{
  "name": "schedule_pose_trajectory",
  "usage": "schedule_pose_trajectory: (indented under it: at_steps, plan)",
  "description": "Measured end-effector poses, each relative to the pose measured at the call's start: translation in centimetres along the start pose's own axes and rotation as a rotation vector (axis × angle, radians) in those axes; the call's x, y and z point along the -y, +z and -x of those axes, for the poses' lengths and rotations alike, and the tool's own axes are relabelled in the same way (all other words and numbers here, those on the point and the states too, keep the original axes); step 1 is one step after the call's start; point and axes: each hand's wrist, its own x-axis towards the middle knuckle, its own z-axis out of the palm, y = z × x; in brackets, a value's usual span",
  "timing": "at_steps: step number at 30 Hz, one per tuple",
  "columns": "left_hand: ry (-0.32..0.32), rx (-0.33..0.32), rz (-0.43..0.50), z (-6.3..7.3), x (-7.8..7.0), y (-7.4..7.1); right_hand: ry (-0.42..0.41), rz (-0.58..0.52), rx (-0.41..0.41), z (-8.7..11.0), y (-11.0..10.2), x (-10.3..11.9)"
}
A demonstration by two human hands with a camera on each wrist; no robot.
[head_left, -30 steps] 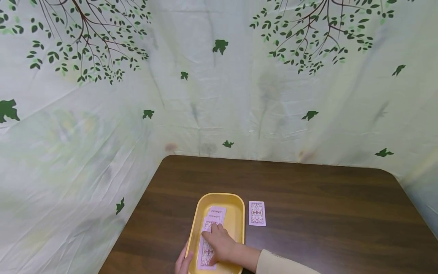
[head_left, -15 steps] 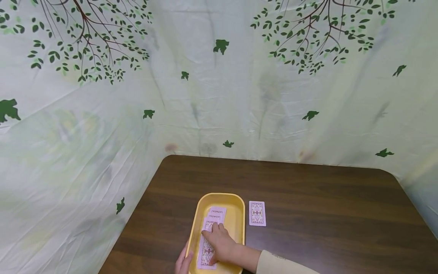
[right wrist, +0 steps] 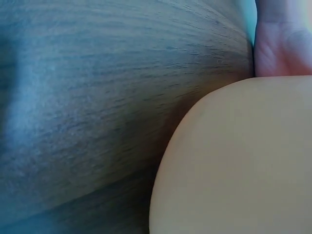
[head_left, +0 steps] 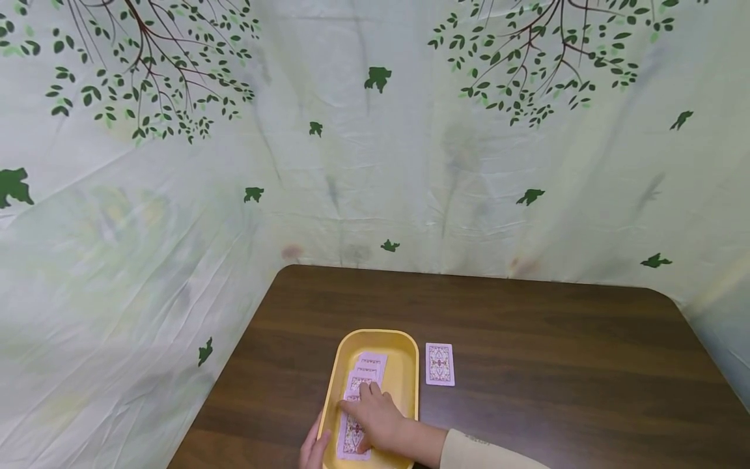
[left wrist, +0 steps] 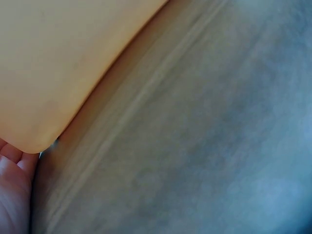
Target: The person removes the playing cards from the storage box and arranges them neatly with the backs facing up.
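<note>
My left hand [head_left: 314, 445] grips the left rim of a yellow tray [head_left: 410, 397], thumb over the edge and fingers along the outside. Inside the tray, several playing cards [head_left: 353, 439] with pinkish-purple patterned backs lie face down in an overlapping row. My right hand [head_left: 377, 417] reaches in from the right and lies over the cards, its spread fingers touching them and partly covering them. The thumb sits low near the bottom card; the index finger points left. Both wrist views show the pale tray, [left wrist: 53, 58] close up, and no cards.
One more face-down card [head_left: 439, 365] lies on the dark wooden table [head_left: 545, 365], just right of the tray. A pale cloth [head_left: 410, 163] printed with branches and leaves hangs behind the table and along its left side.
My right index finger has shifted slightly left and down over the cards. The left hand, tray and lone card stay where they were.
</note>
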Motion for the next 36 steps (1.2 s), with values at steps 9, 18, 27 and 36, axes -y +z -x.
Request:
schedule_pose_trajectory:
  at_steps: [9, 18, 27, 36]
  plan:
    - [0.051, 0.041, 0.023, 0.1, 2.2, -1.3, -0.062, 0.114, -0.017, 0.1, -0.1, 0.2]
    - [-0.011, 0.026, -0.030, 0.1, 0.9, -0.7, -0.095, 0.118, -0.032, 0.2, 0.0, 0.1]
    - [0.059, 0.031, -0.101, -0.1, 2.4, -1.6, -0.131, 0.126, -0.076, 0.2, 0.2, -0.1]
    - [0.054, 0.013, -0.082, -0.2, 1.1, -0.6, -0.147, 0.098, -0.100, 0.2, 0.2, -0.2]
